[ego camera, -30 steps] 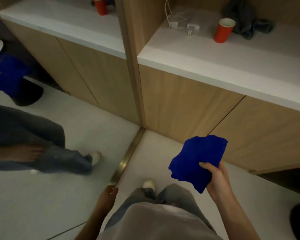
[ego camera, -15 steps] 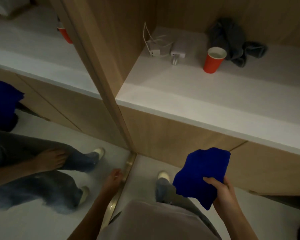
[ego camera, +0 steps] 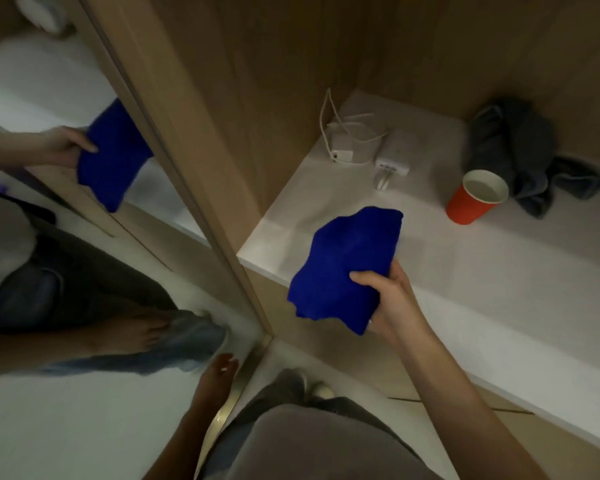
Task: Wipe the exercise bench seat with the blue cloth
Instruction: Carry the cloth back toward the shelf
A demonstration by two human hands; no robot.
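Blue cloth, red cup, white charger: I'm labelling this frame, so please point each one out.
blue cloth (ego camera: 347,265): head view, middle of the bunched fabric.
red cup (ego camera: 468,206): head view, on its red side wall.
white charger (ego camera: 397,152): head view, top face of the block.

Blue cloth (ego camera: 347,268) fuzzy matt fabric; shelf (ego camera: 482,271) smooth matt white; cabinet wall (ego camera: 257,81) wood grain

A domestic-looking room: built-in wood cabinetry (ego camera: 257,98), a tall mirror (ego camera: 66,244) at left, a white shelf (ego camera: 465,271) at right bearing a charger (ego camera: 394,157), red paper cup (ego camera: 470,204), crumpled grey cloth (ego camera: 513,140).
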